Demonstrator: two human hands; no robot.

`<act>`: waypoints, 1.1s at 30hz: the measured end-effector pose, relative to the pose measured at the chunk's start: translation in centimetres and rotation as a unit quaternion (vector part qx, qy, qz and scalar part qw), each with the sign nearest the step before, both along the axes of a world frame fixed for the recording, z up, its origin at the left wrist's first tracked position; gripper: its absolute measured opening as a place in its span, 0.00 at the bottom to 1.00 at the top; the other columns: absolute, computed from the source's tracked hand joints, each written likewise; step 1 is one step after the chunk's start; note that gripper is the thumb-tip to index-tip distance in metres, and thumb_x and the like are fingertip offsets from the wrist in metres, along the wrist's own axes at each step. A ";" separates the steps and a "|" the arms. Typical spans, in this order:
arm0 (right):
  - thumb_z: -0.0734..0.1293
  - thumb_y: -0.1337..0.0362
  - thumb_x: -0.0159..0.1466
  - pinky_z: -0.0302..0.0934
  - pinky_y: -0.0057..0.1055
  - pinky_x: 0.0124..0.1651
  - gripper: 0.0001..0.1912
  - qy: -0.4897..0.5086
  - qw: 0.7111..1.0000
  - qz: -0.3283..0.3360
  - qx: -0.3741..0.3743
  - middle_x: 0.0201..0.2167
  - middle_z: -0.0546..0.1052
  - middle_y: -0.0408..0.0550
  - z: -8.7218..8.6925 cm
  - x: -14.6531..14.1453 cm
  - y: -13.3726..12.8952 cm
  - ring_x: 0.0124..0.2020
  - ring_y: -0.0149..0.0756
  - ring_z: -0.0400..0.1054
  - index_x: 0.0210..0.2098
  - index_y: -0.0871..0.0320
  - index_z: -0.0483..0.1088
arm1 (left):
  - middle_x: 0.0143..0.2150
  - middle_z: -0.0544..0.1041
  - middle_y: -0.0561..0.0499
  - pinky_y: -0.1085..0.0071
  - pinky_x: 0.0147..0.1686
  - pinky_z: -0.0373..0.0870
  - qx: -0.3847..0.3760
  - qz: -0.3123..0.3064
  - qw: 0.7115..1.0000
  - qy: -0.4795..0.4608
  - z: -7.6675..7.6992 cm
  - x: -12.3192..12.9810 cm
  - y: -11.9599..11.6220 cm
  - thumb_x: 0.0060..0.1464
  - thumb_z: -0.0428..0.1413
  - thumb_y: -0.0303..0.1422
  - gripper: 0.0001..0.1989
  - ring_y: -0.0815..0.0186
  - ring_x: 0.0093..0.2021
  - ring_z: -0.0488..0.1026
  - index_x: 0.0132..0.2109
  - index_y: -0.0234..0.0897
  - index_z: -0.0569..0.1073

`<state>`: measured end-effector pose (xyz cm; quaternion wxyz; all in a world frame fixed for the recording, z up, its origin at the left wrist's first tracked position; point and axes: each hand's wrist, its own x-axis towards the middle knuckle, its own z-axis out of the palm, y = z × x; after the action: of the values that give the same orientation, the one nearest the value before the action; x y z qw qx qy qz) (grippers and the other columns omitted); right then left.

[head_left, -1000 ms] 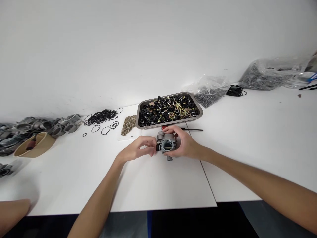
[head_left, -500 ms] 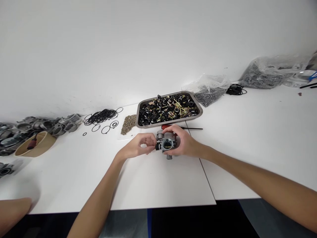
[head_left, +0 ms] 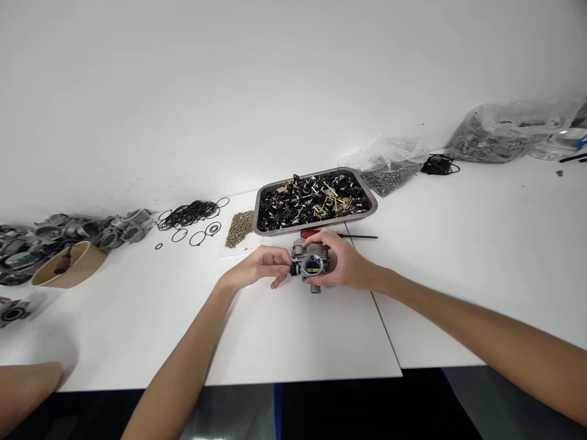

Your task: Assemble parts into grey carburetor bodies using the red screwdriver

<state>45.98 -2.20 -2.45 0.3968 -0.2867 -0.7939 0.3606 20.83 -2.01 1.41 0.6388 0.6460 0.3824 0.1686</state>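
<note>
One carburetor (head_left: pixel 312 273), near parts tray (head_left: pixel 372 205): grips it with right hand (head_left: pixel 347 267) curled wide, closes earlier thumb-finger gap of left hand (head_left: pixel 255 269) at black fitting (head_left: pixel 294 269), likely regripping, can't tell whether pinched.

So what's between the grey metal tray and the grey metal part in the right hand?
In the head view, a thin, red-handled screwdriver lies there on the white table, partly hidden by the right hand.

Tray (head_left: pixel 372 205) behind carb (head_left: pixel 313 265), screwdriver (head_left: pixel 346 235) btwn; o-rings (head_left: pixel 188 214), castings (head_left: pixel 121 232) to L; bags (head_left: pixel 392 174) to R on table (head_left: pixel 298 342).
</note>
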 end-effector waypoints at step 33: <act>0.63 0.60 0.67 0.56 0.34 0.29 0.09 -0.256 0.943 -0.157 0.145 0.34 0.78 0.48 1.7 4.0 3.5 0.31 0.40 0.70 0.36 0.55 0.74 | 0.18 0.70 0.51 0.74 0.23 0.62 0.030 0.042 0.999 -0.001 0.4 -0.8 0.0 0.58 0.57 0.46 0.20 0.72 0.17 0.66 0.30 0.31 0.74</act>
<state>49.97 1.30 -0.77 0.2693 -0.4300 -0.8571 0.0890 20.00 -1.98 1.85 0.6115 0.6482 0.4037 0.2073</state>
